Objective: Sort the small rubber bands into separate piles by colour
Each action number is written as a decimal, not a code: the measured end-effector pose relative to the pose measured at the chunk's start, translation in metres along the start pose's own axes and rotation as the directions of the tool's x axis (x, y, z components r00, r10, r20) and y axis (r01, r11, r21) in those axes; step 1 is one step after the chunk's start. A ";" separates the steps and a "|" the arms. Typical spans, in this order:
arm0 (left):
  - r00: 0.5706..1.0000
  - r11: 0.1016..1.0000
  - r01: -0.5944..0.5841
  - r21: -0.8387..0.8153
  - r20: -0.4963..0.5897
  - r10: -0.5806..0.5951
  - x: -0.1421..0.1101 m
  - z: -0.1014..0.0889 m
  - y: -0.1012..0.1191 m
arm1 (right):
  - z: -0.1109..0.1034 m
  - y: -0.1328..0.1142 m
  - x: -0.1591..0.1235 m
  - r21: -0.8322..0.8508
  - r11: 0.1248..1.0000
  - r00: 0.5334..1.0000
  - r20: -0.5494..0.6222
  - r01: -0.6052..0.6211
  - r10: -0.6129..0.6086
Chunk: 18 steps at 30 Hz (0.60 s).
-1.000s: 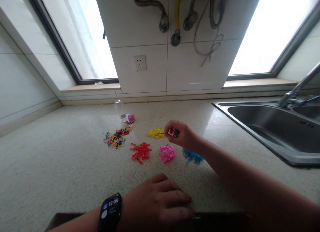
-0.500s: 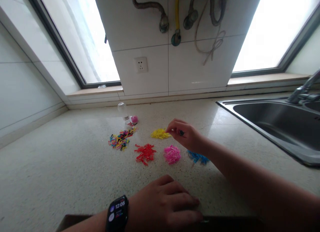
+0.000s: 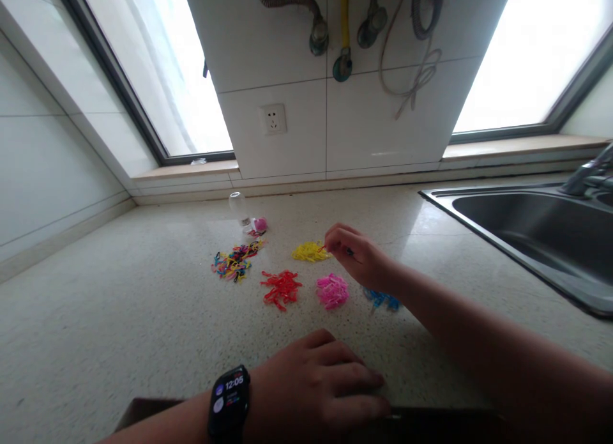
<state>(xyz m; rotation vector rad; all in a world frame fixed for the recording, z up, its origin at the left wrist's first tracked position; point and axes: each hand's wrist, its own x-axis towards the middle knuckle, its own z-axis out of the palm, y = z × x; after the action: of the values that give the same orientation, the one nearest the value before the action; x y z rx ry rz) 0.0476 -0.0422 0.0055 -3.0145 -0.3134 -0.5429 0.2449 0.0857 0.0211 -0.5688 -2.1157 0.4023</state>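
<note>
My right hand is closed in a pinch just right of the pile of yellow rubber bands. A small red rubber band pokes out at its fingertips. Something dark shows under the curled fingers, too small to name. My left hand lies palm down at the counter's front edge, fingers stretched out, holding nothing; a black watch is on that wrist. Between the hands are piles of red bands, pink bands and blue bands, the last partly hidden by my right forearm.
A mixed-colour heap of bands lies on the left of the speckled counter. Behind it, a clear bottle lies beside a pink object. A steel sink is at the right; a wall socket is behind.
The whole view has shifted slightly, with the piles appearing a little higher and further right. My right hand stays by the yellow pile, and the red band at its fingertips now shows more clearly.
</note>
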 end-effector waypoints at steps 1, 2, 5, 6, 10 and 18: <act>1.000 1.000 -0.001 0.002 0.000 0.001 0.000 0.000 0.000 | 0.001 0.000 0.000 -0.007 1.000 1.000 -0.001 -0.009 0.009; 1.000 1.000 0.000 0.003 0.001 0.000 0.000 -0.001 0.000 | 0.001 -0.001 0.000 -0.018 1.000 1.000 -0.003 -0.021 0.021; 1.000 1.000 0.001 0.006 0.001 -0.001 0.000 -0.001 0.000 | 0.002 -0.004 0.001 -0.057 0.998 0.999 0.002 -0.039 0.039; 1.000 1.000 0.001 0.005 -0.001 -0.001 0.001 -0.002 0.001 | 0.002 -0.006 0.001 -0.064 0.997 0.999 0.012 -0.032 0.032; 1.000 1.000 0.007 -0.006 -0.013 -0.007 0.001 -0.001 0.001 | 0.002 -0.011 0.002 -0.082 0.997 0.998 0.057 -0.002 0.006; 0.999 1.000 0.000 -0.019 -0.033 -0.001 -0.001 0.001 0.000 | 0.009 -0.015 0.003 -0.158 0.980 0.975 0.204 0.118 -0.085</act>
<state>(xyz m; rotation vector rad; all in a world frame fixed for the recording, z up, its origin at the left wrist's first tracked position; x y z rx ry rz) 0.0474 -0.0419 0.0040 -3.0201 -0.3090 -0.5983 0.2322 0.0735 0.0252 -0.5318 -2.3739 0.2292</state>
